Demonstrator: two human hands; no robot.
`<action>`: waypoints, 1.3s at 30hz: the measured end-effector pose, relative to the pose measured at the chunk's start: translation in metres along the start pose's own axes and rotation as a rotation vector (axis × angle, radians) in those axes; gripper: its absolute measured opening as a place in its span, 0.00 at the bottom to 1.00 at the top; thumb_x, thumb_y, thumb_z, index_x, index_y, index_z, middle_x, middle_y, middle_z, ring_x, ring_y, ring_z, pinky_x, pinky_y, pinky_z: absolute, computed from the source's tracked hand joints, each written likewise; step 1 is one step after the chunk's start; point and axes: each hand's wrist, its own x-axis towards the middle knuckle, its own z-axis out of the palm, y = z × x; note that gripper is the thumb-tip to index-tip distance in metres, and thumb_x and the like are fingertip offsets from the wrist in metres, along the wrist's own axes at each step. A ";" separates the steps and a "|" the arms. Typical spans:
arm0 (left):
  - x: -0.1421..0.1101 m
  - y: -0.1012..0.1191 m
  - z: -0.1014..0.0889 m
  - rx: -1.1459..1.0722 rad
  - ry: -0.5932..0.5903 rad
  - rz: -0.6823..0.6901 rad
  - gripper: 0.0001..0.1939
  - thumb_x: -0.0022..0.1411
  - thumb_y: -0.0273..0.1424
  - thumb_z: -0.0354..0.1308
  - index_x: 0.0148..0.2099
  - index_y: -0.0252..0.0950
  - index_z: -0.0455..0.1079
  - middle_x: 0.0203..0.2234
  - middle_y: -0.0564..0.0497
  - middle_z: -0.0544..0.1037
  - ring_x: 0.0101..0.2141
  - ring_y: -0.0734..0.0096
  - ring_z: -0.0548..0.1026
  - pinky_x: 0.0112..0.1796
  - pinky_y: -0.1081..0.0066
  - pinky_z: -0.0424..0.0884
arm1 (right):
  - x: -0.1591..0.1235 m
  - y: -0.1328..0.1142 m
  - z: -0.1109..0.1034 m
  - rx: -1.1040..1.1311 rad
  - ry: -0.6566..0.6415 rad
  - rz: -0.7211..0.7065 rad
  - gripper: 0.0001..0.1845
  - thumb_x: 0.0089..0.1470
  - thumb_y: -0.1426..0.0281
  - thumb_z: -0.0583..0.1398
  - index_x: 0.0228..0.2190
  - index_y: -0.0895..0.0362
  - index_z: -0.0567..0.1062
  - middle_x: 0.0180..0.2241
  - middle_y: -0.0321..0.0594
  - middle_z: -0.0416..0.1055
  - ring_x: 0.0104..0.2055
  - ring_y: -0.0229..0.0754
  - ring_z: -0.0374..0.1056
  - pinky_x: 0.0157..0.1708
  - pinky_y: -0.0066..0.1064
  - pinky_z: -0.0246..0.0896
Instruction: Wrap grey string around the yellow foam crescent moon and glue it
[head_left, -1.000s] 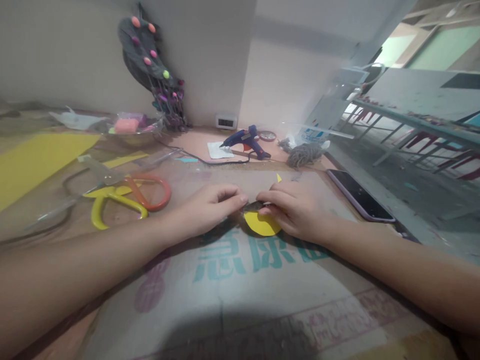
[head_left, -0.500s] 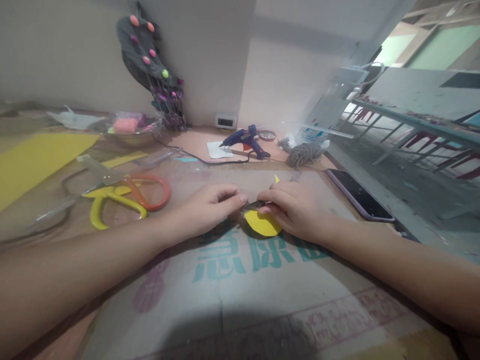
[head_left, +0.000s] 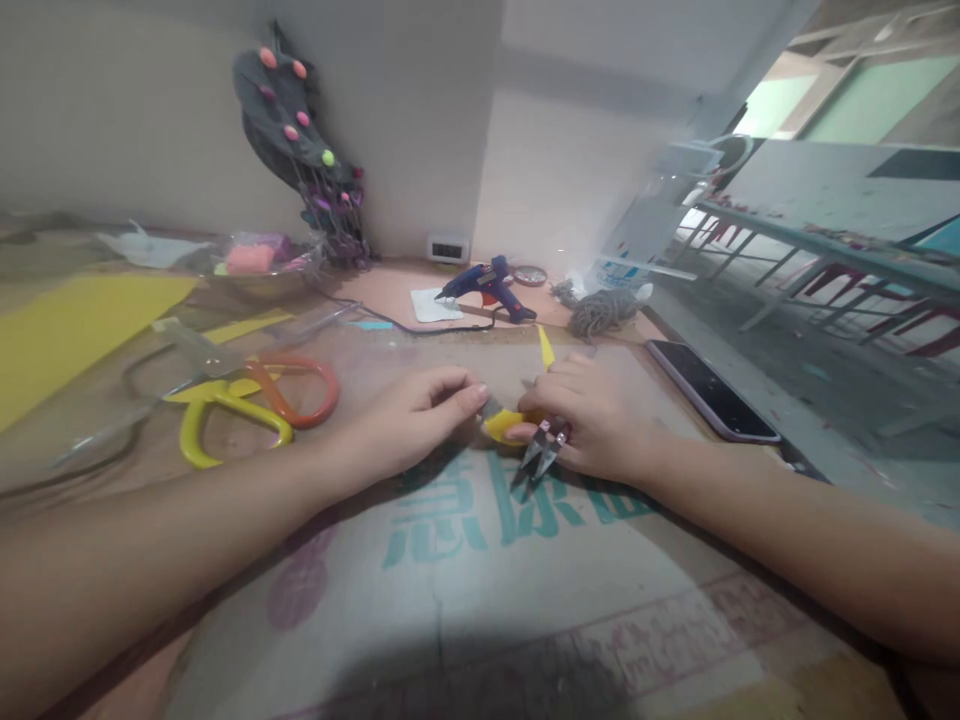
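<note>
My left hand is closed, with thumb and forefinger pinching the grey end of a small yellow piece that looks like felt or paper. My right hand is closed around small snips, whose two parted blades point down toward me. Its fingertips also touch the yellow piece from the right. A pointed yellow tip sticks up behind the right hand; whether it belongs to the same piece is hidden. Both hands are just above the printed cardboard.
Large scissors with orange and yellow handles lie left. A blue glue gun rests at the back, its cord running left. Grey yarn and a phone are right. Yellow sheet lies far left.
The snips' blades have swung from pointing left between my hands to pointing down toward me. Less of the yellow piece shows, and the yellow tip behind my right hand stands out more.
</note>
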 end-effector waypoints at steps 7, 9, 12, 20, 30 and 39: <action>0.000 -0.002 0.002 0.081 0.027 0.019 0.15 0.62 0.42 0.52 0.33 0.36 0.68 0.26 0.55 0.71 0.28 0.72 0.66 0.28 0.74 0.61 | 0.000 0.000 0.002 0.004 -0.003 0.031 0.13 0.61 0.63 0.57 0.27 0.57 0.70 0.22 0.34 0.67 0.26 0.36 0.58 0.32 0.32 0.45; 0.001 -0.002 0.003 0.080 0.026 0.017 0.14 0.62 0.41 0.53 0.33 0.36 0.69 0.26 0.54 0.72 0.28 0.72 0.67 0.29 0.74 0.62 | -0.001 0.000 0.002 0.008 0.000 0.044 0.13 0.60 0.63 0.57 0.28 0.57 0.70 0.23 0.34 0.67 0.26 0.36 0.58 0.32 0.32 0.46; 0.001 -0.002 0.003 0.071 0.028 0.004 0.13 0.61 0.41 0.53 0.32 0.36 0.69 0.26 0.54 0.73 0.28 0.72 0.68 0.28 0.74 0.62 | -0.001 0.001 0.003 0.011 0.001 0.046 0.13 0.61 0.63 0.57 0.28 0.57 0.70 0.23 0.34 0.68 0.26 0.36 0.58 0.33 0.32 0.46; 0.000 -0.003 0.001 0.022 -0.001 -0.012 0.17 0.65 0.41 0.47 0.32 0.35 0.67 0.24 0.54 0.70 0.27 0.73 0.67 0.27 0.74 0.61 | -0.001 0.002 0.003 0.014 -0.010 0.053 0.14 0.61 0.63 0.56 0.27 0.57 0.70 0.24 0.35 0.68 0.26 0.36 0.59 0.33 0.32 0.46; -0.001 0.002 0.001 0.016 -0.009 -0.036 0.17 0.66 0.39 0.46 0.30 0.34 0.67 0.25 0.53 0.71 0.28 0.72 0.68 0.29 0.72 0.62 | 0.000 0.001 0.003 0.028 -0.008 0.048 0.15 0.61 0.62 0.55 0.27 0.57 0.70 0.23 0.35 0.69 0.25 0.36 0.59 0.32 0.31 0.48; 0.000 -0.004 0.003 0.058 0.012 0.016 0.13 0.61 0.40 0.54 0.32 0.37 0.69 0.24 0.56 0.72 0.26 0.75 0.67 0.27 0.75 0.61 | -0.002 0.003 0.005 0.026 0.011 0.044 0.14 0.61 0.62 0.56 0.27 0.57 0.70 0.23 0.35 0.67 0.26 0.36 0.57 0.33 0.31 0.48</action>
